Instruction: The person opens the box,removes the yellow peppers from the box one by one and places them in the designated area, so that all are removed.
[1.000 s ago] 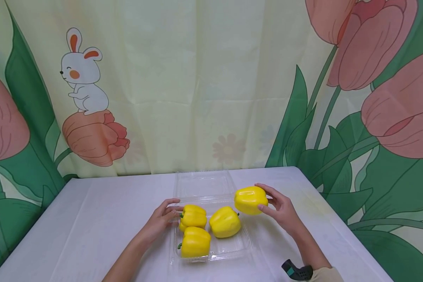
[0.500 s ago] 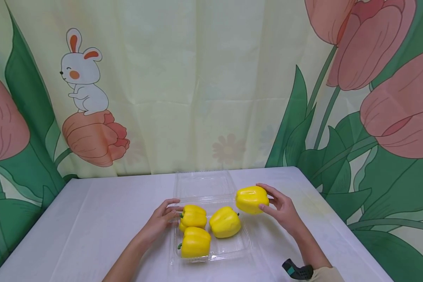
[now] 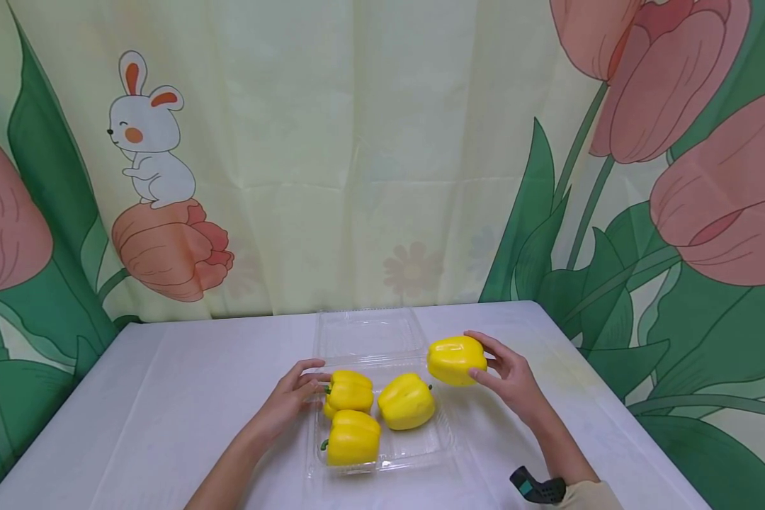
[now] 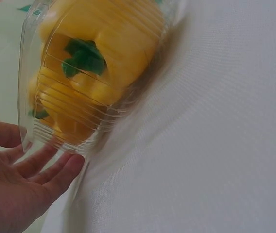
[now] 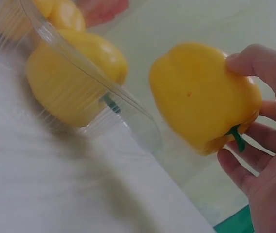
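Note:
My right hand [image 3: 508, 375] holds a yellow bell pepper [image 3: 457, 360] above the right side of a clear plastic clamshell container [image 3: 414, 448]. In the right wrist view, the thumb lies on one side of the pepper and the fingers near its green stem [image 5: 236, 137]. Three other yellow bell peppers show inside the container: one at back left [image 3: 350, 390], one at front left [image 3: 353, 438] and one at right [image 3: 406, 401]. My left hand [image 3: 291, 397] grips the container's left side, thumb at the rim and fingers against the ribbed outer wall [image 4: 75, 131].
The container's clear lid [image 3: 370, 334] lies folded back behind it, flat on the white-clothed table [image 3: 185, 397]. A printed curtain [image 3: 357, 156] with tulips and a rabbit hangs at the table's far edge. A dark band [image 3: 538, 487] is on the right forearm.
My right hand has drifted very slightly to the right with the bell pepper. The left hand, the container and the peppers in it stay put.

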Demonstrator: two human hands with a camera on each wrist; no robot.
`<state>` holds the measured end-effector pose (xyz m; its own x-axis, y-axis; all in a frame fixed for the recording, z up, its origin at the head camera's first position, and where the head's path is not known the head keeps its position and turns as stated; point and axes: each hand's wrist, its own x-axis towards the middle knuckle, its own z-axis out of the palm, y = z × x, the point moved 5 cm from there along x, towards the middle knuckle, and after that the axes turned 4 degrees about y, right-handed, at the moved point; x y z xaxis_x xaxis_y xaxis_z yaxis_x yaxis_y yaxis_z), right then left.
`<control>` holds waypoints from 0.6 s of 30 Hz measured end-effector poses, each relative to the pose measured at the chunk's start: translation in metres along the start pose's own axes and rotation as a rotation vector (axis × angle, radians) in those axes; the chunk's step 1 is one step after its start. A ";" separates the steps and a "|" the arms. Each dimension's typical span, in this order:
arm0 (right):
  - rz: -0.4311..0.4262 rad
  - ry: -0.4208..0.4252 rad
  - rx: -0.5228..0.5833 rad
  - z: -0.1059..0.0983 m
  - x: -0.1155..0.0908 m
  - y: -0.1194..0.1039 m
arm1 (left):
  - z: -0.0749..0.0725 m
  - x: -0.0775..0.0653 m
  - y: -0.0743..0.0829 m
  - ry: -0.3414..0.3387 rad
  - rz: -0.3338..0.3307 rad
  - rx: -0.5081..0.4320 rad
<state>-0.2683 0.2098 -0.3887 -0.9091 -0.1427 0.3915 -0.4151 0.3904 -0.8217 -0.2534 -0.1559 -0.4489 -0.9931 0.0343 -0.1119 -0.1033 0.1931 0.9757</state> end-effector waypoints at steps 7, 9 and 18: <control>0.006 -0.001 0.004 0.000 0.000 0.004 | 0.000 0.001 -0.001 -0.003 0.002 -0.005; 0.007 -0.001 0.006 -0.001 0.000 0.004 | 0.000 0.001 -0.001 -0.002 0.002 -0.004; 0.013 -0.008 0.021 -0.001 0.000 0.005 | 0.000 0.001 -0.002 -0.005 0.004 -0.006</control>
<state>-0.2707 0.2130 -0.3923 -0.9146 -0.1449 0.3776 -0.4039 0.3735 -0.8351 -0.2546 -0.1560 -0.4507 -0.9932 0.0400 -0.1089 -0.0997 0.1867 0.9773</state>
